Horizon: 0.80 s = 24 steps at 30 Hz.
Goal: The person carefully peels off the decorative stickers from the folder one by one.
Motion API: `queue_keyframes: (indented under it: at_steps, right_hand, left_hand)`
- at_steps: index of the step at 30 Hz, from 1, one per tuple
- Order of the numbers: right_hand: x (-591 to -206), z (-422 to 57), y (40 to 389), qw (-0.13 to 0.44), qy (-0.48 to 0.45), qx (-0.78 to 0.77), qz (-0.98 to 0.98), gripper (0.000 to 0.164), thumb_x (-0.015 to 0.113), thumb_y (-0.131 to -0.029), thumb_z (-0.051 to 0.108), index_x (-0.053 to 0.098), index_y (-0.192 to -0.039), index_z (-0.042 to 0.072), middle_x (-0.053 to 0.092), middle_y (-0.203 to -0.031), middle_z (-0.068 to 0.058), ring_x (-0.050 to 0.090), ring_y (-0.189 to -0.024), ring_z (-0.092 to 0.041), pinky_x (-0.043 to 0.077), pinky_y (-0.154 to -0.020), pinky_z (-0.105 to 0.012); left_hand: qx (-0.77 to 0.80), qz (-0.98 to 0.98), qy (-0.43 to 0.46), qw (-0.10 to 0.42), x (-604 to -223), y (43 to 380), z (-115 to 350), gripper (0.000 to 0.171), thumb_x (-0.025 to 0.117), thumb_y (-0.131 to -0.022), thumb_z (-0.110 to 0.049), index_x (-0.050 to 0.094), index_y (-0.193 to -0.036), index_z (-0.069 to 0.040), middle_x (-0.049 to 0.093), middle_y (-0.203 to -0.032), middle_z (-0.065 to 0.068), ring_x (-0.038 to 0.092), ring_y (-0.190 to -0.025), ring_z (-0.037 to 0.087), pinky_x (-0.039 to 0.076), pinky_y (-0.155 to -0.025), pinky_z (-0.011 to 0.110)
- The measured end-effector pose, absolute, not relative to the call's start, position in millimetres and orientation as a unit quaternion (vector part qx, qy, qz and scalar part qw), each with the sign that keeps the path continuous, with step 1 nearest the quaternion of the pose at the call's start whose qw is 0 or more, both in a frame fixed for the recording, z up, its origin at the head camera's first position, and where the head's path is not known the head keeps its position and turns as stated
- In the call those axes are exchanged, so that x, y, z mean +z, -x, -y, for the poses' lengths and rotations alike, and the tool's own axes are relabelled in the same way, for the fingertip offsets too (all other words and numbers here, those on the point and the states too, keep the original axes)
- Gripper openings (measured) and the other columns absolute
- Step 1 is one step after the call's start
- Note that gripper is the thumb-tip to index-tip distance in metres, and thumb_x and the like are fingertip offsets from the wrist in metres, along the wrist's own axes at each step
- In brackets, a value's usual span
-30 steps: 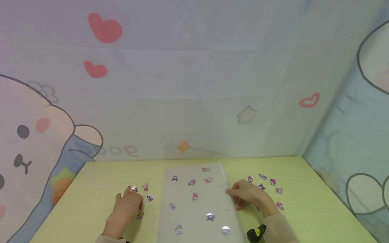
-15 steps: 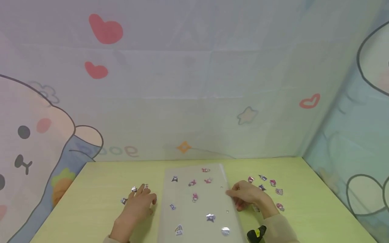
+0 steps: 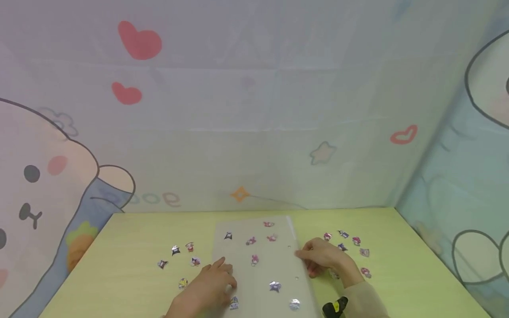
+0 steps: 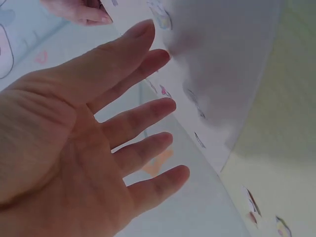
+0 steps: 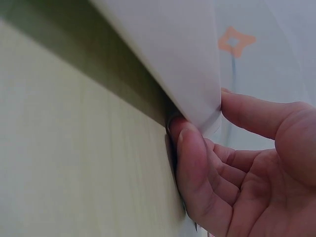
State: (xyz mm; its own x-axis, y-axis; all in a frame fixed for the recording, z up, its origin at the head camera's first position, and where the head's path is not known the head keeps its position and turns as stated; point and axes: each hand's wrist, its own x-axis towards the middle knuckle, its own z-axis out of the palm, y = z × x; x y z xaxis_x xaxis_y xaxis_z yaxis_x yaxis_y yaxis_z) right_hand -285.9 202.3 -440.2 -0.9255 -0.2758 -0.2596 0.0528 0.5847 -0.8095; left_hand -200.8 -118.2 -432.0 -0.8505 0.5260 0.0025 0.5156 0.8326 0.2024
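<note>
Looking at white panel (image 3: 274,267) between the hands, near end cut off in head view. Seeing left hand (image 3: 210,282) above its left side, fingers spread wide, holding nothing; getting palm in left wrist view only. Seeing right hand (image 3: 321,256) pinching panel's right edge; getting lower fingertips only in right wrist view. Can't make out dark sliver (image 5: 171,154) beside them, nor half-covered sticker (image 3: 333,275) by right hand. Spotting loose stickers (image 3: 356,241) beyond.

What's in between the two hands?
The white sheet, with a pink sticker on it, nearer the left hand than the right hand; the head view shows it.
</note>
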Motion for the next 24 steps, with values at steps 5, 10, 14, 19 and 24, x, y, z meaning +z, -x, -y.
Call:
queue_keyframes:
  at_steps: [5,10,14,19,24]
  right_hand:
    - [-439,-203,285,0.181,0.059,-0.453,-0.871,0.023,0.065,-0.094,0.022,0.063,-0.092,-0.001,0.062,-0.074,-0.014,0.059,-0.056,-0.019,0.055,-0.055,-0.032]
    - [-441,-202,286,0.18,0.056,-0.456,-0.87,0.023,0.065,-0.094,0.022,0.063,-0.092,-0.001,0.061,-0.075,-0.014,0.059,-0.056,-0.019,0.055,-0.055,-0.032]
    - [-441,-203,288,0.18,0.061,-0.456,-0.87,0.023,0.064,-0.094,0.022,0.063,-0.092,-0.001,0.062,-0.075,-0.014,0.059,-0.056,-0.018,0.055,-0.054,-0.031]
    - [-440,-204,288,0.182,0.059,-0.458,-0.868,0.023,0.064,-0.095,0.022,0.063,-0.092,0.0,0.062,-0.075,-0.014,0.059,-0.056,-0.018,0.055,-0.054,-0.031]
    - [-440,-204,287,0.184,0.056,-0.463,-0.865,0.022,0.064,-0.094,0.022,0.063,-0.092,0.0,0.062,-0.075,-0.013,0.059,-0.056,-0.018,0.055,-0.055,-0.031]
  left_hand:
    - [0.09,-0.957,-0.273,0.026,-433,196,112,0.013,0.081,-0.074,-0.016,0.075,-0.083,-0.022,0.063,-0.108,0.001,0.042,-0.132,0.039,0.04,-0.101,0.055]
    - [0.087,-0.957,-0.277,0.013,-434,194,108,0.016,0.082,-0.073,-0.016,0.068,-0.073,-0.024,0.058,-0.092,-0.008,0.045,-0.13,0.036,0.041,-0.099,0.053]
    - [0.083,-0.956,-0.282,0.009,-434,194,106,0.017,0.084,-0.073,-0.017,0.069,-0.078,-0.023,0.057,-0.093,-0.01,0.045,-0.131,0.035,0.041,-0.099,0.052]
    - [0.083,-0.953,-0.292,0.014,-434,194,103,0.017,0.083,-0.075,-0.017,0.068,-0.074,-0.024,0.059,-0.091,-0.011,0.047,-0.13,0.035,0.042,-0.099,0.051]
    - [0.076,-0.954,-0.29,0.019,-437,195,102,0.018,0.083,-0.075,-0.018,0.067,-0.075,-0.025,0.058,-0.093,-0.011,0.046,-0.13,0.034,0.042,-0.099,0.052]
